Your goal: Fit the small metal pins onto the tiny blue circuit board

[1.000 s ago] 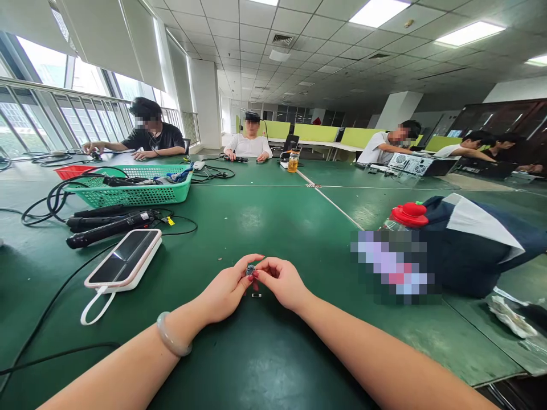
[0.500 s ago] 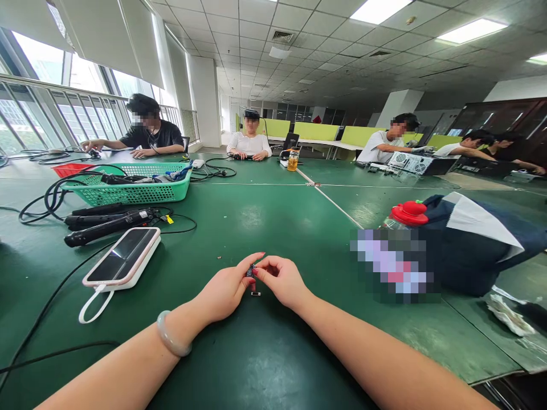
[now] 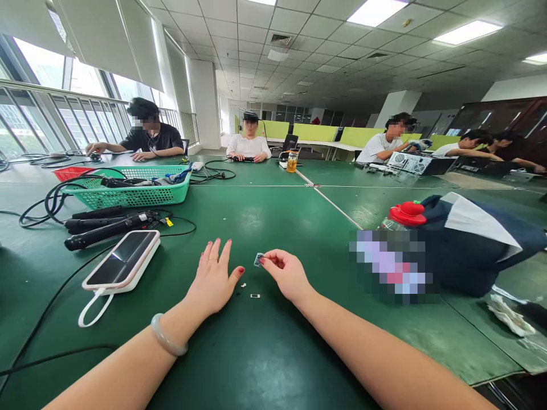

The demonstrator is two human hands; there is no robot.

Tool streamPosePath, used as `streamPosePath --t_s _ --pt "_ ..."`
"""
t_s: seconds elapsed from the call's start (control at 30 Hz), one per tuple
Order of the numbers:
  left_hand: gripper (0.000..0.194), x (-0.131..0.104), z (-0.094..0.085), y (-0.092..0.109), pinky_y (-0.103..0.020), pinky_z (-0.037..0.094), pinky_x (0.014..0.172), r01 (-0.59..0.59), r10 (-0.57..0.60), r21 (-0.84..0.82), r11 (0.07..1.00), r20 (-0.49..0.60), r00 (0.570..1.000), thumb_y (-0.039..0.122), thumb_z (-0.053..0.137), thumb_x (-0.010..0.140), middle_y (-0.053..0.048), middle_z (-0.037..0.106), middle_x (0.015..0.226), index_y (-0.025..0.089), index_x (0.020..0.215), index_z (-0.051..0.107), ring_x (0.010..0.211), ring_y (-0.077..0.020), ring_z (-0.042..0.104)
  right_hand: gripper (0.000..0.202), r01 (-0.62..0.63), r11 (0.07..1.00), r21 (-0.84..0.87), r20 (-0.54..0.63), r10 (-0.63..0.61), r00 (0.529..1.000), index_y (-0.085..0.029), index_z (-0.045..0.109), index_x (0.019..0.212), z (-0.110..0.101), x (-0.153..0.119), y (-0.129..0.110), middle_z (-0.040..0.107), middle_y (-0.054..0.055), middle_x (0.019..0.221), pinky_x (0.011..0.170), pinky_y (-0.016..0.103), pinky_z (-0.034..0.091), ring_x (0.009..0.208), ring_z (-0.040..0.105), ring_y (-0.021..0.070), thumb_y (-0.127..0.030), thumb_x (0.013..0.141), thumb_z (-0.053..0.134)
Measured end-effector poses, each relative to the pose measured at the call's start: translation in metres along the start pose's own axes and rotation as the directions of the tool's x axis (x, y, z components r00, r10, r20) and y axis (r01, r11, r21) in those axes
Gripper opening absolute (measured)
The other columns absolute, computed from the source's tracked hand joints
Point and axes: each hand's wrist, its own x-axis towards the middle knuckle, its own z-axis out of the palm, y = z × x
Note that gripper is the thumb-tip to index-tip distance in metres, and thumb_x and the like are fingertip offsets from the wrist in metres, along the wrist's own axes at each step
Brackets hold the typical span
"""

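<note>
Between the thumb and fingers of my right hand (image 3: pixel 287 274) is a small dark circuit-board-like piece (image 3: pixel 258 259), held just over the green table (image 3: pixel 273 341). My left hand (image 3: pixel 215 279) is spread palm down to the left, fingers apart, with nothing in it. A tiny pale piece (image 3: pixel 243 285) lies near my left thumb. Below it, a small white-and-dark rectangular part (image 3: pixel 255 296) rests on the table between my hands.
At the left are a phone on a white block (image 3: pixel 122 259), black cylindrical devices (image 3: pixel 109 228), cables and a green basket (image 3: pixel 128 196). A red-lidded bottle (image 3: pixel 405 214) and a dark bag (image 3: pixel 465 250) stand right. Several people sit around the tables.
My left hand has let go of the small dark piece, moved left and opened flat. My right hand still holds the piece, now slightly higher. The tiny pale piece now shows on the table.
</note>
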Motion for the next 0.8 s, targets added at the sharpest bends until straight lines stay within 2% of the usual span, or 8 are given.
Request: streamPosePath --t_s 0.1,0.2,0.3,0.37,0.43,0.57,0.67,0.8 --pt "0.072 0.001 0.009 -0.011 -0.052 0.018 0.105 0.04 -0.056 0.098 0.994 0.159 0.986 0.052 0.035 0.083 -0.023 0.015 0.145 0.005 0.138 0.024 0.134 -0.0359 0.006 0.029 -0.031 0.999 -0.006 0.002 0.031 1.0 -0.016 0.062 0.076 -0.001 0.001 0.001 0.058 0.0 0.064 0.055 0.023 0.04 0.056 0.048 0.011 -0.044 0.072 0.061" --pt "0.07 -0.006 0.009 -0.006 -0.048 0.016 0.107 -0.157 0.136 0.059 0.986 0.269 0.954 0.051 0.034 0.084 -0.021 0.018 0.145 0.007 0.137 0.027 0.135 -0.0311 0.01 0.03 -0.019 1.0 -0.012 0.011 0.019 1.0 -0.016 0.062 0.077 0.0 0.001 0.003 0.058 0.0 0.065 0.053 0.023 0.04 0.055 0.048 0.011 -0.045 0.071 0.061" --pt "0.068 -0.014 0.003 0.008 -0.043 0.015 0.109 -0.298 0.317 -0.11 0.948 0.361 0.877 0.051 0.034 0.085 -0.016 0.018 0.145 0.011 0.138 0.025 0.135 -0.0266 0.012 0.029 0.011 1.0 -0.02 0.0 -0.011 1.0 -0.016 0.061 0.077 0.001 0.001 0.004 0.059 0.001 0.067 0.055 0.023 0.041 0.056 0.048 0.011 -0.044 0.072 0.061" --pt "0.065 -0.017 0.0 0.015 -0.043 0.015 0.109 -0.27 0.335 -0.22 0.937 0.361 0.87 0.049 0.034 0.086 -0.015 0.02 0.145 0.012 0.139 0.024 0.135 -0.0256 0.013 0.028 0.019 0.999 -0.027 -0.009 -0.019 1.0 -0.016 0.061 0.077 0.001 0.001 0.004 0.058 0.001 0.067 0.056 0.023 0.041 0.057 0.048 0.011 -0.044 0.073 0.06" --pt "0.063 -0.016 -0.002 0.016 -0.044 0.019 0.108 -0.15 0.276 -0.343 0.927 0.357 0.893 0.045 0.034 0.088 -0.013 0.028 0.142 0.015 0.14 0.019 0.133 -0.0248 0.019 0.028 0.027 0.999 -0.045 -0.009 -0.028 1.0 -0.016 0.06 0.077 0.0 0.001 0.003 0.058 0.0 0.067 0.056 0.023 0.041 0.057 0.048 0.0111 -0.044 0.074 0.059" --pt "0.063 -0.009 -0.006 0.013 -0.04 0.029 0.105 0.058 0.192 -0.613 0.788 0.335 0.923 0.041 0.035 0.088 -0.009 0.047 0.132 0.019 0.142 0.01 0.126 -0.0207 0.039 0.022 0.07 0.991 -0.117 0.06 -0.064 0.996 -0.017 0.06 0.076 0.002 -0.003 0.001 0.058 0.0 0.066 0.055 0.023 0.041 0.057 0.049 0.0113 -0.039 0.076 0.058" --pt "0.06 -0.008 -0.01 0.015 -0.036 0.036 0.101 0.006 0.222 -0.692 0.722 0.24 0.945 0.036 0.05 0.081 -0.004 0.052 0.128 0.022 0.136 0.031 0.117 -0.0204 0.048 0.015 0.114 0.979 -0.171 0.129 -0.093 0.987 -0.018 0.061 0.076 0.006 -0.007 0.001 0.058 0.0 0.067 0.054 0.023 0.04 0.057 0.049 0.011 -0.032 0.077 0.056" --pt "0.041 -0.009 -0.013 0.018 -0.032 0.045 0.09 -0.054 0.242 -0.684 0.727 0.182 0.953 0.03 0.054 0.078 -0.001 0.062 0.116 0.024 0.118 0.055 0.098 -0.0194 0.059 0.009 0.143 0.961 -0.238 0.14 -0.111 0.984 -0.018 0.062 0.072 0.009 -0.01 0.001 0.061 0.001 0.068 0.057 0.024 0.041 0.059 0.051 0.0124 -0.026 0.075 0.058"
